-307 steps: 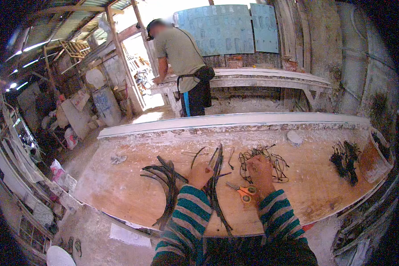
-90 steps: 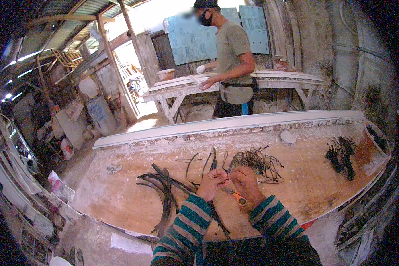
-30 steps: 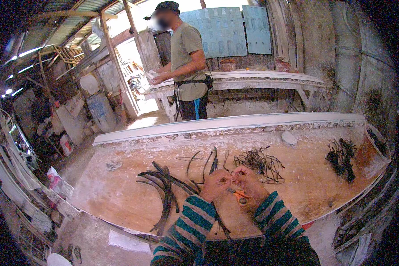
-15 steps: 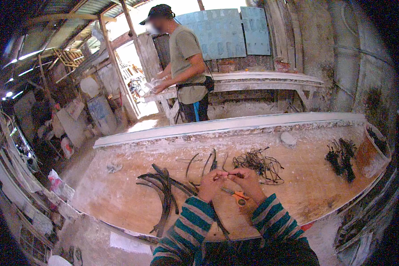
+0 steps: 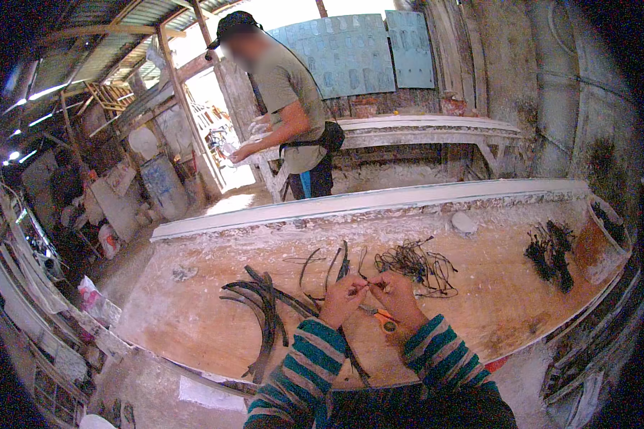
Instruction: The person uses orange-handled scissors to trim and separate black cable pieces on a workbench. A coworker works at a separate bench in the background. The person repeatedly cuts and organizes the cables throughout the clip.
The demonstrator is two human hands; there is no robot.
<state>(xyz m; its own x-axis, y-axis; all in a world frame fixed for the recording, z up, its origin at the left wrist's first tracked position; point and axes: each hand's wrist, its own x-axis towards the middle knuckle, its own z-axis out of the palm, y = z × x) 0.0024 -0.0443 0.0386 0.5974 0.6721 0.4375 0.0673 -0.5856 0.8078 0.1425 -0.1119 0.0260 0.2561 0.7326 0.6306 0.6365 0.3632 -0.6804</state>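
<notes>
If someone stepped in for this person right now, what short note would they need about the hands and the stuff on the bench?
Left hand and right hand: together over the bench, pinching a thin dark strand between the fingertips.
Orange-handled scissors: on the workbench, just under the right hand.
Dark curved strips: left of the hands.
Tangle of thin strands: just beyond the hands.
Dark bundle: far right.
Done or left: cannot tell; loose material lies all around.

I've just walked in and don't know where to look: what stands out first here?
Two hands in striped teal sleeves, left hand and right hand, meet over a thin dark strand at the middle of the long plaster-spattered wooden workbench. Curved black strips lie to their left; a person in an olive shirt stands behind.
</notes>
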